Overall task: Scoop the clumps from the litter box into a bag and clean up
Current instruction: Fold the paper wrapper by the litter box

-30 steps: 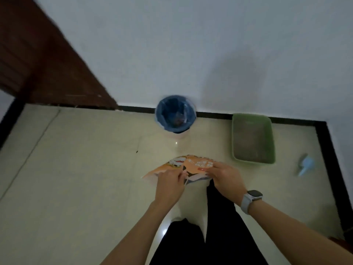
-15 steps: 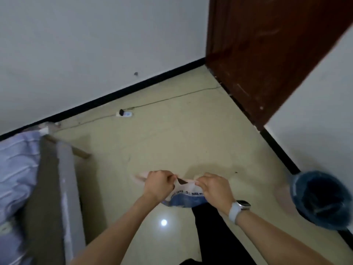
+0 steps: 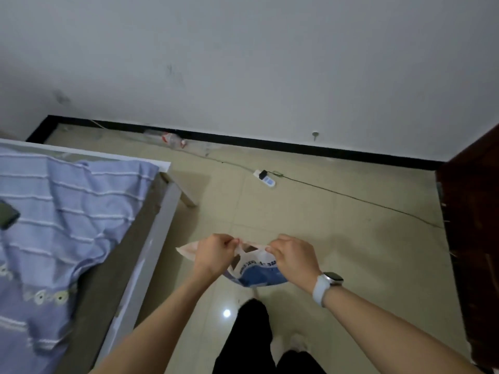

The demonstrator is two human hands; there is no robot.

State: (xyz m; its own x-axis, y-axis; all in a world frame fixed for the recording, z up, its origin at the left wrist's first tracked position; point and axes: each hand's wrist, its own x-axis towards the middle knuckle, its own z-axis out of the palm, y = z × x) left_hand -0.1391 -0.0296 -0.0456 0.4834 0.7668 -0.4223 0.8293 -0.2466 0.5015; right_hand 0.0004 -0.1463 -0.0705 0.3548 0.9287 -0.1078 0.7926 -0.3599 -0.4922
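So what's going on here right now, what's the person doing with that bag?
The person stands beside a bed, holding a printed plastic bag in front of them with both hands. The left hand and right hand each pinch the bag's top edge, apparently pulling its mouth apart. Neither the litter box nor any scoop is in view, so no scooping is under way. A power strip with its cable lies on the floor ahead, near the wall.

both forearms are bare, no sleeves showing. a white-strapped smartwatch with a dark rounded-square face (image 3: 328, 284) sits on the right wrist. below, loose black trousers (image 3: 249, 338), and a pale, blurred shoe (image 3: 298, 342) pokes out.
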